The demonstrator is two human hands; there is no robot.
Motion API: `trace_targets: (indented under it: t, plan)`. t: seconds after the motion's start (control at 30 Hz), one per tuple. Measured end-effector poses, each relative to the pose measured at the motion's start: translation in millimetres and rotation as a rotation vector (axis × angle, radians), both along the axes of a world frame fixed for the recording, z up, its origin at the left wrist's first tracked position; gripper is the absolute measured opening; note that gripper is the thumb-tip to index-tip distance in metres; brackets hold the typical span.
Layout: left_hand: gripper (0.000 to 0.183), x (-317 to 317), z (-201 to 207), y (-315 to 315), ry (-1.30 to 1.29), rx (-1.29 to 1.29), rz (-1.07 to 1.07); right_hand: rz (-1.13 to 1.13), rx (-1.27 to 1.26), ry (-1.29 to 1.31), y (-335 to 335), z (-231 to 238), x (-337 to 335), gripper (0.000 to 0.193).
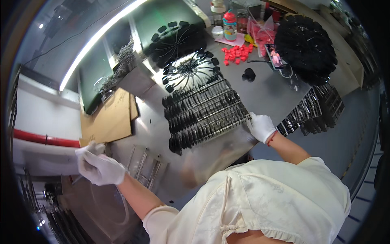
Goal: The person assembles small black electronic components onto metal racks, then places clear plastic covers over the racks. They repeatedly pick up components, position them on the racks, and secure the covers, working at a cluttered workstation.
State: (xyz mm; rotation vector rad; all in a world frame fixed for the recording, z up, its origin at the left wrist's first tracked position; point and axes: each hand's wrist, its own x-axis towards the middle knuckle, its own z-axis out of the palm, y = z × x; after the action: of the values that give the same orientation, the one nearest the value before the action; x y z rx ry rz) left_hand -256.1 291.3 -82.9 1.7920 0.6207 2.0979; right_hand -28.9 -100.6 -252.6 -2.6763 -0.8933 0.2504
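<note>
In the middle of the metal table lies a rack (205,110) with several rows of thin, shiny black parts standing close together. My right hand (261,127), in a white glove, pinches the rack's right end. Off to the left, past the table edge, my left hand (99,166) is raised in a white glove with its fingers curled together. Whatever may be in those fingers is too unclear to name. Below the loaded rack, nearer my left arm, lies a bare metal rack frame (143,166).
Round bundles of black parts (189,69) lie behind the rack; a larger black pile (306,49) is at far right. Red pieces (237,53), a phone (274,57) and a bottle (230,26) stand at the back. Cardboard (109,118) leans left; more racks (302,114) sit right.
</note>
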Motion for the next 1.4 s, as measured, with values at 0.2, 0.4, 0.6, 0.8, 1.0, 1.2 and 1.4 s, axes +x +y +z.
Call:
trace_targets:
  t: [0.2,0.4,0.6,0.8,1.0,1.2,1.4]
  plan:
    - [0.01,-48.2,-73.5,-80.2,0.037,-0.799,-0.168,0.016,0.013,-0.05,-5.2,-23.4,-6.0,0.025]
    - [0.018,-62.5,-110.4,-114.8,0.221,-0.783,-0.235,0.058,0.004,-0.104,-12.6,-12.3,-8.2,0.029]
    - [0.017,-59.4,-121.9,-126.8,0.113,-0.74,-0.302,0.048,-0.027,-0.098,-25.9,-10.2,-4.9,0.028]
    - [0.018,-47.4,-128.2,-146.0,0.272,-0.908,-0.343,0.052,-0.03,-0.112,-37.2,-24.5,-1.9,0.027]
    - [0.022,-73.1,-83.4,-185.1,0.9,-0.723,-0.661,0.069,-0.029,-0.112,-45.4,-28.9,-0.4,0.027]
    - [0.026,-22.8,-92.5,-196.9,0.696,-0.775,-0.892,0.065,-0.006,-0.106,-44.9,-25.9,-3.3,0.03]
    - [0.022,-111.4,-54.7,-153.2,0.408,-0.756,-0.261,0.034,-0.051,-0.083,-48.1,-26.3,-2.3,0.031]
